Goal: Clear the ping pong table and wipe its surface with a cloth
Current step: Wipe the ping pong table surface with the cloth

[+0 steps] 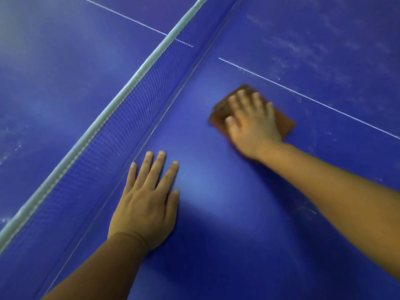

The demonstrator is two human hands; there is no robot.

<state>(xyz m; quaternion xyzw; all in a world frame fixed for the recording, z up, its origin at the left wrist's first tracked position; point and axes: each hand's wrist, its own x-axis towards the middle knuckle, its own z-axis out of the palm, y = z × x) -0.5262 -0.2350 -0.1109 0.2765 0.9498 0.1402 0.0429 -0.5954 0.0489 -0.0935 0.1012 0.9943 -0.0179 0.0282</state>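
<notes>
Here, the dark mesh net with its pale grey top band (121, 98) runs diagonally across the glossy blue tabletop (216, 245), and just beside it the left hand (145, 204) rests palm down on the bare surface, its fingers (161, 161) straight and slightly spread. Further right, the right hand (253, 124) presses flat on the folded brown cloth (283, 124), fingers loosely spread over it, near the thin white centre line (313, 100); pale smudges (303, 48) mark the tabletop beyond that line.

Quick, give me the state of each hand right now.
Left hand: open, flat on the blue table, holding nothing.
Right hand: open, fingers spread, pressing the brown cloth on the table.
</notes>
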